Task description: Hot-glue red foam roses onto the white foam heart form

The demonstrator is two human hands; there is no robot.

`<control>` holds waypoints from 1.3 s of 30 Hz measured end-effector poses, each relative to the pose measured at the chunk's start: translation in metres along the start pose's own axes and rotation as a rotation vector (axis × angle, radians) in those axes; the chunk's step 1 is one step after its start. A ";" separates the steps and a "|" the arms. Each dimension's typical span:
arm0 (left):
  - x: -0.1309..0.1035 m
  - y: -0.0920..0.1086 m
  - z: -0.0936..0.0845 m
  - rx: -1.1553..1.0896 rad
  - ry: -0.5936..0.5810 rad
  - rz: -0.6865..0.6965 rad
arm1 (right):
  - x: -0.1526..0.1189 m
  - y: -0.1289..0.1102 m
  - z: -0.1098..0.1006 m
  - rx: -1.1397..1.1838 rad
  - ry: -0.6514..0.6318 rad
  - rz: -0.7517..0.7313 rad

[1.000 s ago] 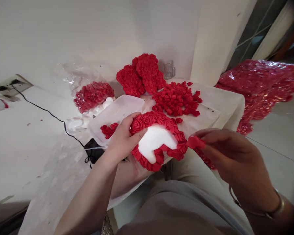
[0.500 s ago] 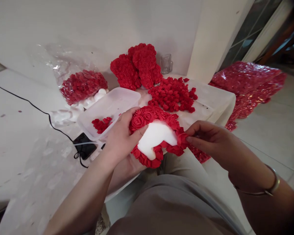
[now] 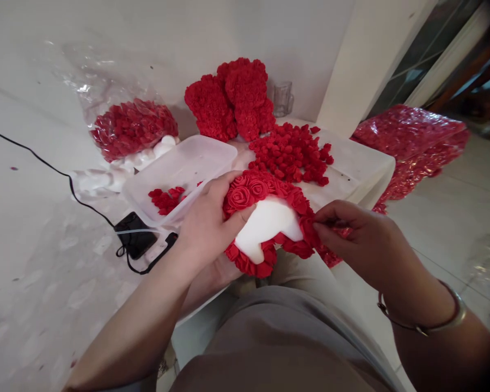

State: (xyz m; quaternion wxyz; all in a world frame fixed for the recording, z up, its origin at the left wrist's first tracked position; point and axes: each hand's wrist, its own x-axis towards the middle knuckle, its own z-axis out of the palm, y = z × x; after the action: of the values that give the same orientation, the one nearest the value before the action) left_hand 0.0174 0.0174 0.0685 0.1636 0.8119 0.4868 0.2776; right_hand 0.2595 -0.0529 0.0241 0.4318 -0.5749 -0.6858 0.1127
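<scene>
Nearest, a white foam form (image 3: 265, 223) rimmed with red foam roses is gripped by the left hand (image 3: 208, 223), thumb across its edge. A rose (image 3: 309, 226) on its right rim is pinched by the right hand (image 3: 351, 239), half hidden by fingertips. Beyond, a clear tray (image 3: 188, 169), loose roses (image 3: 292, 155) and finished pieces (image 3: 232, 98) are seen.

We note the white form (image 3: 267, 223) looks like matt foam, smooth where bare; the red roses (image 3: 249, 188) along its edge appear soft and matt. The tub (image 3: 196, 160) is translucent plastic, slightly frosted. The bag (image 3: 118, 103) over more roses is clear, glossy, crinkled film. The bangle (image 3: 441, 321) looks like polished metal. The floor (image 3: 453, 212) reads as smooth tile.
</scene>
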 end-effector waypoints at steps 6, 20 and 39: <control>0.001 -0.003 0.001 0.002 0.005 0.011 | -0.003 0.000 0.006 -0.068 0.075 -0.084; 0.001 -0.003 0.001 0.000 0.026 0.018 | -0.017 0.004 0.007 -0.047 0.073 -0.200; -0.002 -0.016 -0.002 -0.004 0.022 0.020 | -0.025 0.012 0.017 0.023 0.283 -0.226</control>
State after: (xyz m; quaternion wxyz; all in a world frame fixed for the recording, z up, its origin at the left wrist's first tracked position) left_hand 0.0037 0.0235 0.0611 0.1571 0.8135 0.4797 0.2890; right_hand 0.2547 -0.0654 -0.0048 0.5406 -0.4992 -0.6770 -0.0109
